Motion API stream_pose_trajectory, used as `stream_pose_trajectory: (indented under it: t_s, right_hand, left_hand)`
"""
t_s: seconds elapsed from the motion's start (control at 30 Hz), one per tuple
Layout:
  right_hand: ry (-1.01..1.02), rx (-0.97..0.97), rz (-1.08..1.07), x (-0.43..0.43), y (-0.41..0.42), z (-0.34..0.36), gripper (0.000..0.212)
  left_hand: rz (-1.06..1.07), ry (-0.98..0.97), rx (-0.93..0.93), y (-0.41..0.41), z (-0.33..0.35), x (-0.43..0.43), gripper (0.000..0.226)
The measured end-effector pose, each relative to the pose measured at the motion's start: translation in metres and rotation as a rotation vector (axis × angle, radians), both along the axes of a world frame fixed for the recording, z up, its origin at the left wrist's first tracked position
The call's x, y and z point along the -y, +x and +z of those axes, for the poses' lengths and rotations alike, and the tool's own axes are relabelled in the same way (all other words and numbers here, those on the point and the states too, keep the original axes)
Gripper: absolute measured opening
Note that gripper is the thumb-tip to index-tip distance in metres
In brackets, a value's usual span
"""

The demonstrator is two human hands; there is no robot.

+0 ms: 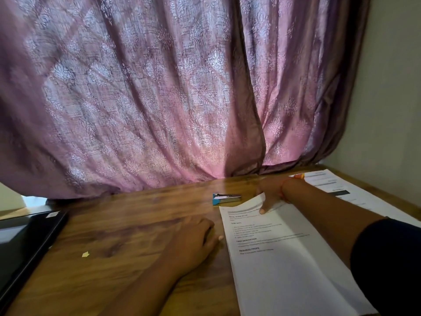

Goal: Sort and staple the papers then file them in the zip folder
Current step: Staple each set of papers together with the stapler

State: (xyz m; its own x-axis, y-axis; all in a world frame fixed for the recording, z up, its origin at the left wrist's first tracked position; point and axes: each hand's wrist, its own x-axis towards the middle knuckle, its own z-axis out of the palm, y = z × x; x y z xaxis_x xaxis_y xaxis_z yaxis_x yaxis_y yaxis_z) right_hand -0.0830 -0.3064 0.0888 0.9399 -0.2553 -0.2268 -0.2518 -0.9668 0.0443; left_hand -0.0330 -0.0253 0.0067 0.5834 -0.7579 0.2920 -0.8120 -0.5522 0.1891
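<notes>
On the wooden table (pixel 136 224): one stapler (pixel 226 199), two paper sheets, right hand (pixel 270 197) pinching one sheet (pixel 284 258), left hand (pixel 193 240) flat.

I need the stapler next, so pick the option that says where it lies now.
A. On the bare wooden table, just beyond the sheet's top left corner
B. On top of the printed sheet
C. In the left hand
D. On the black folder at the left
A: the blue and silver stapler lies on the wooden table, just past the top left corner of the printed sheet, with no hand holding it.
</notes>
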Motion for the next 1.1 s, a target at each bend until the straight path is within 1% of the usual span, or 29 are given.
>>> stream_pose_trajectory:
  t_s: [0.1,0.17,0.23,0.27,0.3,0.33,0.4,0.43,0.47,0.5,0.63,0.7,0.77,0.8,0.83,0.87,0.93,0.97,1.0,1.07,1.1]
  right_hand:
    - [0.012,0.020,0.035,-0.006,-0.002,0.010,0.060]
    - [0.027,0.055,0.054,-0.012,-0.003,0.022,0.056]
    - [0.078,0.097,0.062,-0.017,-0.002,0.037,0.042]
    - [0.111,0.126,0.069,-0.020,-0.002,0.046,0.034]
    - [0.143,0.158,0.082,-0.025,-0.003,0.056,0.030]
    - [0.174,0.197,0.088,-0.031,-0.004,0.065,0.028]
    - [0.213,0.277,0.107,-0.041,-0.004,0.082,0.025]
    - [0.229,0.314,0.118,-0.045,-0.003,0.088,0.023]
    - [0.253,0.346,0.125,-0.049,0.000,0.094,0.022]
    - [0.281,0.373,0.128,-0.053,0.002,0.097,0.023]
    - [0.364,0.452,0.146,-0.066,0.024,0.093,0.023]
    - [0.423,0.503,0.146,-0.075,0.036,0.085,0.023]
    - [0.476,0.566,0.144,-0.082,0.046,0.074,0.023]
    - [0.503,0.593,0.139,-0.086,0.052,0.068,0.027]
    - [0.550,0.625,0.117,-0.089,0.056,0.060,0.037]
    - [0.610,0.664,0.078,-0.095,0.061,0.051,0.053]
    - [0.689,0.811,-0.061,-0.105,0.067,0.032,0.085]
    - [0.703,0.898,-0.140,-0.112,0.070,0.023,0.093]
    - [0.686,0.973,-0.218,-0.119,0.071,0.015,0.096]
    - [0.653,1.035,-0.336,-0.134,0.069,-0.004,0.092]
    - [0.723,1.041,-0.355,-0.138,0.070,-0.012,0.088]
  left_hand:
    - [0.004,-0.012,-0.028,-0.002,0.002,0.001,0.039]
    - [0.003,-0.059,-0.072,-0.003,0.002,0.000,0.036]
    - [-0.017,-0.172,-0.137,-0.003,0.003,-0.002,0.034]
    - [-0.024,-0.253,-0.201,-0.003,0.004,-0.003,0.029]
    - [-0.023,-0.344,-0.303,-0.004,0.007,-0.005,0.029]
    - [-0.028,-0.447,-0.446,-0.005,0.009,-0.006,0.029]
    - [-0.089,-0.677,-0.785,-0.005,0.014,-0.010,0.030]
    - [-0.120,-0.766,-0.924,-0.001,0.015,-0.013,0.034]
    - [-0.133,-0.813,-1.012,0.003,0.018,-0.017,0.038]
    - [-0.147,-0.825,-1.060,0.007,0.021,-0.023,0.039]
    - [-0.091,-0.891,-1.117,0.028,0.029,-0.051,0.030]
    - [-0.063,-0.957,-1.123,0.041,0.029,-0.062,0.029]
    - [0.001,-0.994,-1.097,0.057,0.029,-0.070,0.022]
    - [0.038,-1.003,-1.068,0.067,0.028,-0.074,0.018]
    - [0.062,-1.004,-1.040,0.075,0.027,-0.076,0.015]
    - [0.078,-1.001,-1.018,0.082,0.026,-0.078,0.014]
    - [0.097,-1.000,-1.005,0.090,0.024,-0.081,0.015]
    - [0.104,-1.000,-1.007,0.093,0.023,-0.084,0.015]
    - [0.112,-1.005,-1.003,0.095,0.023,-0.086,0.015]
    - [0.141,-1.031,-0.988,0.098,0.023,-0.091,0.015]
    - [0.164,-1.051,-0.969,0.098,0.024,-0.094,0.015]
